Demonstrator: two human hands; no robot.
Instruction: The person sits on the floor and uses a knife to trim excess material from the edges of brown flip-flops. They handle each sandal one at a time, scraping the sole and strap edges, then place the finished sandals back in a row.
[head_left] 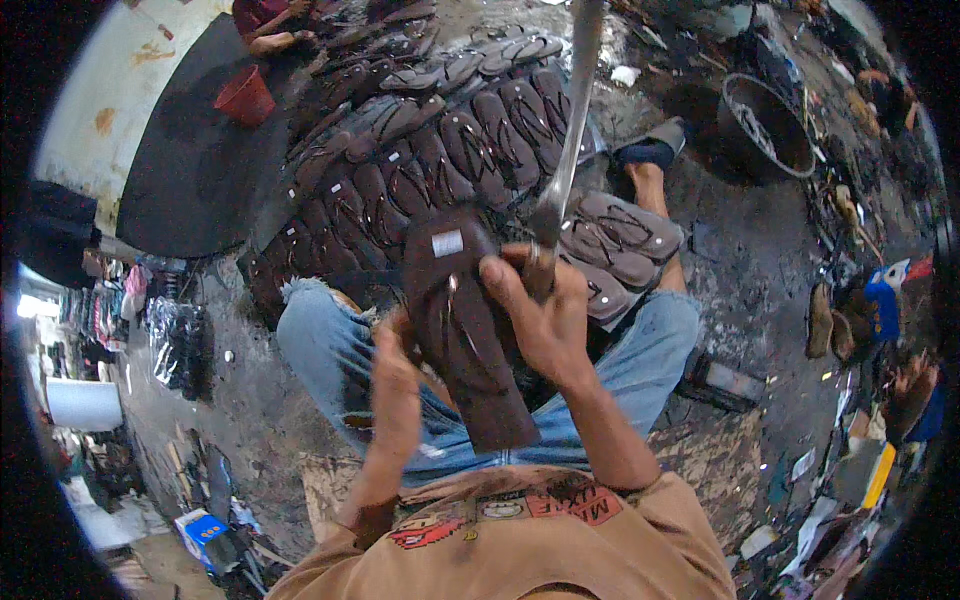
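Observation:
I sit on the floor with a dark brown sandal (468,330) upright in my lap, sole edge toward me and a small silver sticker near its top. My left hand (393,385) holds the sandal's left side from below. My right hand (545,310) presses on the sandal's upper right and grips the lower end of a long metal tool (572,130) that rises up out of the picture. Many matching brown sandals (440,150) lie in overlapping rows on the floor in front of my knees. A smaller stack of sandals (620,240) rests by my right leg.
A red bucket (245,95) stands at the upper left near another person's hand (270,42). A round metal basin (765,125) sits at the upper right. My foot in a blue slipper (645,155) points forward. Scraps and clutter (850,480) cover the floor at right.

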